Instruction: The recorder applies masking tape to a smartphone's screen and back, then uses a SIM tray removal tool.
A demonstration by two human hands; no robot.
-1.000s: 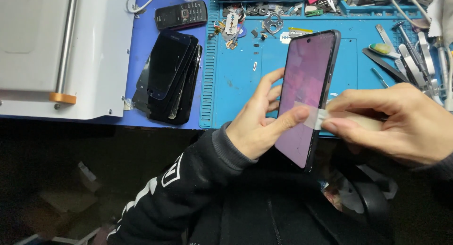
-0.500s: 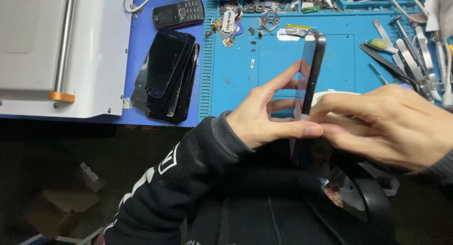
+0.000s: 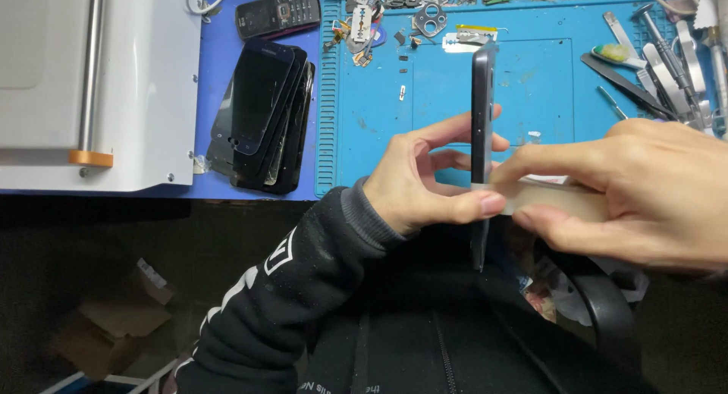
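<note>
At frame centre my left hand (image 3: 425,174) pinches the dark slim smartphone (image 3: 481,136) edge-on while my right hand (image 3: 637,189) grips a pale flat strip (image 3: 557,197) against it; uneven pressure could likely slip the phone.

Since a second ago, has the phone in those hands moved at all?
Yes. The phone has turned from screen-up to edge-on to the camera, while staying over the same part of the blue mat, held by both hands.
</note>
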